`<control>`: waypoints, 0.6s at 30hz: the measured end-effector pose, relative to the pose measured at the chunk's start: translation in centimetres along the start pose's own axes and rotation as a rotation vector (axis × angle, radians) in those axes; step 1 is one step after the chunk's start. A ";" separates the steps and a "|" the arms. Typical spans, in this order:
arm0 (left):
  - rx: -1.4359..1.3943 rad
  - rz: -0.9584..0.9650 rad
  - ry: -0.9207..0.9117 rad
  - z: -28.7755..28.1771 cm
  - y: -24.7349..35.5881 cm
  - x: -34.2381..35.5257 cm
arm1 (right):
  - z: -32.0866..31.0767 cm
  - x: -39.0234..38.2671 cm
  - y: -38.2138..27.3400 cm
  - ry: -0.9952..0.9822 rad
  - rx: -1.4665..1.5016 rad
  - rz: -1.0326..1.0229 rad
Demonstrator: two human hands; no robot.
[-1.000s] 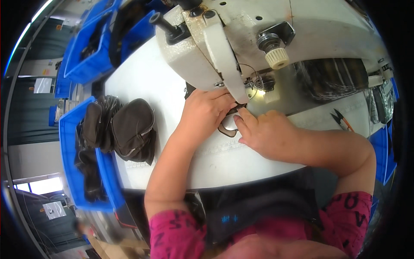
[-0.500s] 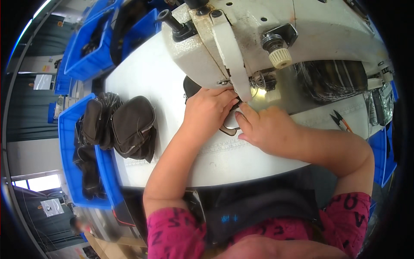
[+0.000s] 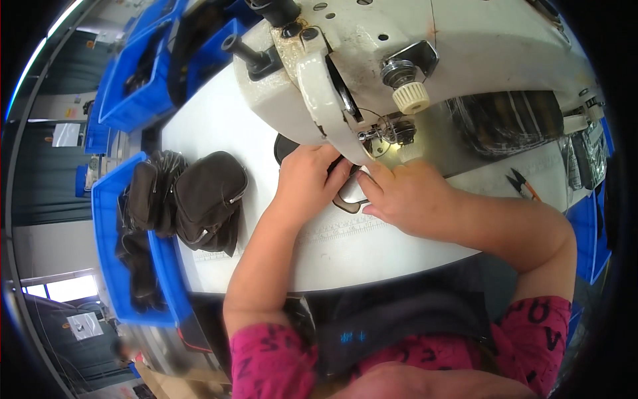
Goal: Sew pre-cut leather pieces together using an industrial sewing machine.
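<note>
Under the head of a white sewing machine [image 3: 276, 100] lies a dark fabric piece [image 3: 284, 147], mostly covered by the machine and my hands. My left hand [image 3: 304, 181] presses on it from the left, fingers bent and closed on its edge. From the right, my right hand [image 3: 409, 198] pinches the same work with thumb and forefinger, close to the needle area. A narrow brownish strip [image 3: 347, 205] curves out toward me between the two hands. What exactly the fingertips grip is partly hidden.
Dark zippered pouches [image 3: 209, 193] are piled at the left, beside and over a blue bin [image 3: 109, 266]. Orange-handled thread snips [image 3: 525, 185] lie at the right. A plastic-wrapped dark bundle [image 3: 508, 123] sits under the machine arm. More blue bins [image 3: 136, 86] stand far left.
The whole view has shifted slightly, so the machine appears further left. My left hand has drawn a little toward me, its fingers less bunched. My right hand keeps its pinch beside the needle area.
</note>
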State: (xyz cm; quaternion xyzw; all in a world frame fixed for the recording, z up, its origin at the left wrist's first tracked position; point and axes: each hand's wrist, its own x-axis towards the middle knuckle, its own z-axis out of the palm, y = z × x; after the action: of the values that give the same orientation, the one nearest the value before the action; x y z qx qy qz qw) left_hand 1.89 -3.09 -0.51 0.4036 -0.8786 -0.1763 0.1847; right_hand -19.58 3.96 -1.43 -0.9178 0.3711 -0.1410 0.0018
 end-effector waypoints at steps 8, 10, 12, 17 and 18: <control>0.117 0.075 0.034 0.1 -0.3 0.7 | -0.1 0.2 0.1 0.003 -0.018 -0.020; 0.166 0.112 0.061 0.0 -0.1 0.7 | -0.1 0.3 0.0 0.010 -0.026 -0.018; 0.214 0.150 0.085 0.0 0.0 0.8 | 0.4 0.1 -0.1 0.014 -0.038 -0.002; 0.233 0.086 0.066 -0.2 0.2 0.6 | 0.8 0.1 -0.1 0.025 -0.045 0.022; 0.233 0.090 0.064 -0.4 0.2 0.5 | 0.9 0.0 -0.1 0.041 -0.048 0.020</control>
State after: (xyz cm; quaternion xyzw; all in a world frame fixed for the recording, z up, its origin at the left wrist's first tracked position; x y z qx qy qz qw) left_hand 1.61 -3.45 0.01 0.3881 -0.9039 -0.0517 0.1723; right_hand -19.30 3.90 -2.28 -0.9107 0.3837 -0.1507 -0.0265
